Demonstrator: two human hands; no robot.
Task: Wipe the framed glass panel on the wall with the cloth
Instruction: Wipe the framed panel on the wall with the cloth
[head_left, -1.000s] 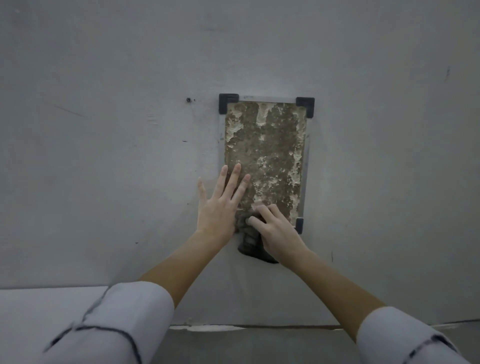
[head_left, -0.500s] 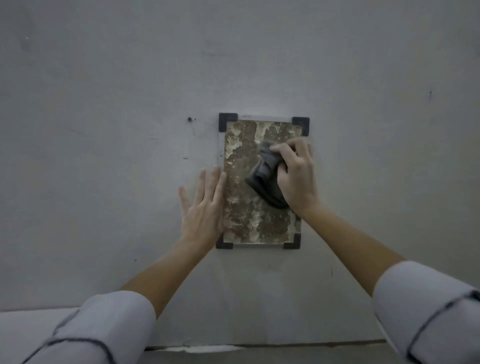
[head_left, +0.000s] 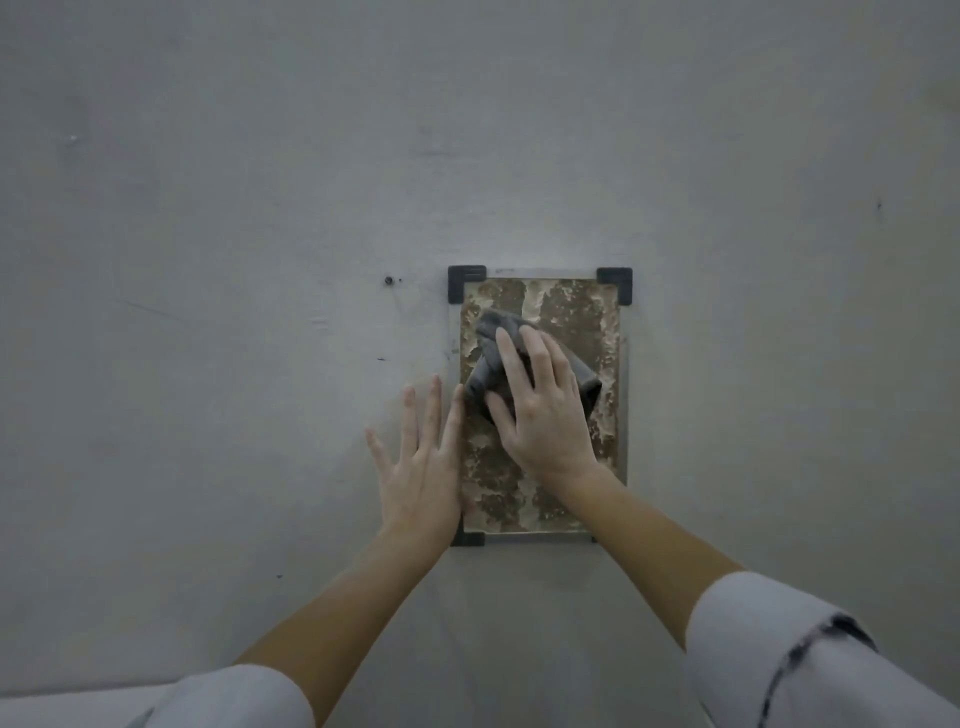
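Note:
The framed glass panel (head_left: 576, 312) hangs on the grey wall, a mottled brown and cream rectangle with black corner clips. My right hand (head_left: 543, 410) presses a crumpled dark grey cloth (head_left: 493, 338) flat against the panel's upper left area, fingers spread over it. My left hand (head_left: 421, 467) lies flat and open on the wall against the panel's left edge, fingers pointing up. My right forearm hides the panel's lower right corner.
A small dark screw hole (head_left: 388, 280) marks the wall left of the panel's top corner. The wall (head_left: 208, 208) is bare grey plaster with faint scuffs. A pale ledge (head_left: 78, 701) runs along the bottom left.
My right hand with the cloth rose from the panel's bottom edge to the upper right, then slid left and slightly down. My left hand shifted down along the left edge.

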